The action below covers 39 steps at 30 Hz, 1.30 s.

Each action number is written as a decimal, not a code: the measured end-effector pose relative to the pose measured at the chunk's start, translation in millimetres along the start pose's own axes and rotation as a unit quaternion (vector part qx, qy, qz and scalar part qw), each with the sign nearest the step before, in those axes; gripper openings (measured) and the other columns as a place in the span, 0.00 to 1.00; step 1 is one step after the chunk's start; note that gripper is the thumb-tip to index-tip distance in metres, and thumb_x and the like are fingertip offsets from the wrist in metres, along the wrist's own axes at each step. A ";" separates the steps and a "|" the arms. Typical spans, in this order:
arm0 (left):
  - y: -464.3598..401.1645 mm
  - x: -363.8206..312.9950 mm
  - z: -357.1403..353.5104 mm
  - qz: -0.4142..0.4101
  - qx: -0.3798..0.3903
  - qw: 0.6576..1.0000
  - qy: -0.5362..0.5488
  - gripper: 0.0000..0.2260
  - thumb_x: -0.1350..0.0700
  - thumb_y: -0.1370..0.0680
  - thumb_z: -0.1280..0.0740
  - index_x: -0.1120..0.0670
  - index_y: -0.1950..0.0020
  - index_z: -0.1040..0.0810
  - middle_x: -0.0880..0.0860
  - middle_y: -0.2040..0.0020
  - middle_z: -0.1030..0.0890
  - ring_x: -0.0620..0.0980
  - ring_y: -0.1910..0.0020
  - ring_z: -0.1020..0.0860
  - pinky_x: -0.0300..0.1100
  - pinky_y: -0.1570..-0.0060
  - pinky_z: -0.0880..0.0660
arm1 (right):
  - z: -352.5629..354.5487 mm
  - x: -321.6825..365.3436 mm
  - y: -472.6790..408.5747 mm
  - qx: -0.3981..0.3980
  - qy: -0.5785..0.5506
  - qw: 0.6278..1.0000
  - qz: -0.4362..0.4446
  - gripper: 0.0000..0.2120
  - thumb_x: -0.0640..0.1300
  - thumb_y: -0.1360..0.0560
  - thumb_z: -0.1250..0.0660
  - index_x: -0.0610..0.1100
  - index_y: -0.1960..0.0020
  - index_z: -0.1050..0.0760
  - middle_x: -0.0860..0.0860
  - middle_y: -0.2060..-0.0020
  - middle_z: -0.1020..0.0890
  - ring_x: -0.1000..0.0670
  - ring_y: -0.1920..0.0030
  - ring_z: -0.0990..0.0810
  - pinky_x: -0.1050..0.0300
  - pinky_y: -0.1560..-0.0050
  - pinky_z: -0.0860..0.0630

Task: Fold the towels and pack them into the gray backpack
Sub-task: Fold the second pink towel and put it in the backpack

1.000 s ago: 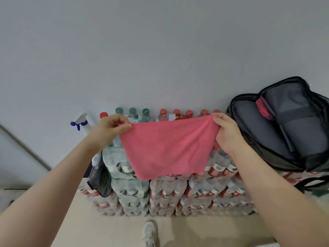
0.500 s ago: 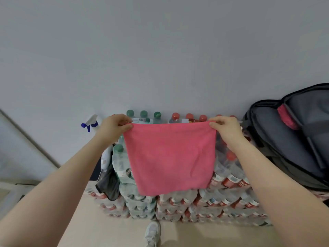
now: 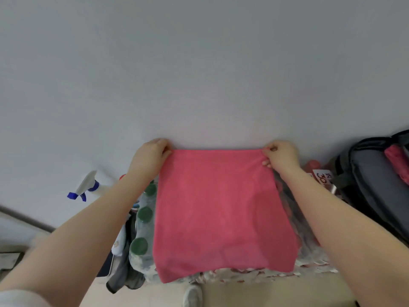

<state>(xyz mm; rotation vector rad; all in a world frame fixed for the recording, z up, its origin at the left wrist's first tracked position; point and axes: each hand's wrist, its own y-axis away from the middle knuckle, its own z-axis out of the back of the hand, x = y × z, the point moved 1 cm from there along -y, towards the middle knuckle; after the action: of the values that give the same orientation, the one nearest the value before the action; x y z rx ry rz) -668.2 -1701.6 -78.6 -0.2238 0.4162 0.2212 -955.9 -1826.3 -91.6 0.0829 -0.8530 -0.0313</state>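
You are holding a pink towel [image 3: 221, 209] stretched flat over stacked bottle packs [image 3: 141, 231], left hand [image 3: 150, 158] and right hand [image 3: 281, 156] each pinching 1 top corner. The open gray backpack [image 3: 371, 191] is lying nearer your right hand.

It looks like a storeroom or a back corner: shrink-wrapped packs of bottled water [image 3: 141, 235] are stacked against a bare gray wall [image 3: 199, 63], with a spray bottle [image 3: 85, 188] alongside, above a plain beige floor [image 3: 254, 293].
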 end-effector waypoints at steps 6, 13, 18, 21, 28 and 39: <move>23.4 -16.4 -16.3 -0.008 -0.040 0.998 -0.042 0.14 0.58 0.25 0.38 0.62 0.42 0.28 0.61 0.43 0.27 0.62 0.53 0.23 0.49 0.62 0.28 | -15.6 10.2 28.9 -0.077 0.165 0.983 0.036 0.13 0.40 0.25 0.38 0.36 0.42 0.27 0.38 0.41 0.26 0.38 0.42 0.25 0.50 0.43 0.31; 70.9 -47.9 -57.6 -0.148 0.184 0.968 -0.089 0.43 0.30 0.30 0.64 0.57 0.25 0.49 0.55 0.23 0.48 0.52 0.24 0.48 0.47 0.27 0.52 | -66.2 27.0 107.0 0.196 0.258 0.902 0.285 0.28 0.51 0.21 0.46 0.42 0.25 0.48 0.46 0.24 0.46 0.48 0.24 0.48 0.52 0.25 0.53; 102.4 -20.0 -47.0 -0.053 0.157 0.974 -0.157 0.54 0.26 0.42 0.78 0.53 0.24 0.53 0.53 0.23 0.52 0.51 0.24 0.52 0.46 0.27 0.57 | -27.8 -28.6 111.8 0.193 0.373 0.877 0.234 0.29 0.58 0.20 0.54 0.50 0.24 0.58 0.51 0.23 0.56 0.51 0.24 0.58 0.50 0.26 0.61; 127.6 -13.8 -35.2 0.011 0.170 0.974 -0.147 0.46 0.29 0.37 0.69 0.52 0.24 0.55 0.52 0.23 0.55 0.50 0.24 0.55 0.46 0.27 0.58 | 5.3 -62.3 116.5 0.174 0.381 0.891 0.176 0.29 0.59 0.21 0.56 0.51 0.24 0.59 0.51 0.24 0.58 0.49 0.24 0.59 0.47 0.26 0.62; 204.7 -49.8 -29.0 0.067 -0.012 0.997 -0.027 0.23 0.52 0.19 0.44 0.61 0.27 0.41 0.59 0.26 0.40 0.58 0.26 0.42 0.50 0.28 0.46 | 41.2 -78.9 171.4 0.063 0.249 0.943 0.214 0.23 0.48 0.20 0.46 0.40 0.28 0.41 0.42 0.27 0.40 0.43 0.27 0.41 0.48 0.29 0.41; 264.3 -79.0 -50.4 0.426 -0.067 0.838 0.334 0.19 0.53 0.20 0.46 0.62 0.33 0.33 0.61 0.48 0.22 0.49 0.64 0.33 0.42 0.62 0.30 | 29.6 -123.5 230.7 0.144 -0.254 0.934 -0.207 0.10 0.47 0.21 0.41 0.42 0.45 0.28 0.40 0.41 0.23 0.41 0.38 0.26 0.48 0.36 0.33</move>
<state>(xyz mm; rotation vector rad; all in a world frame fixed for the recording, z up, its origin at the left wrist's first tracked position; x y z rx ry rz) -825.3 -1476.2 -134.7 -0.2380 1.1975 1.0752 -1060.6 -1590.7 -145.2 0.5501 -1.3435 -0.3353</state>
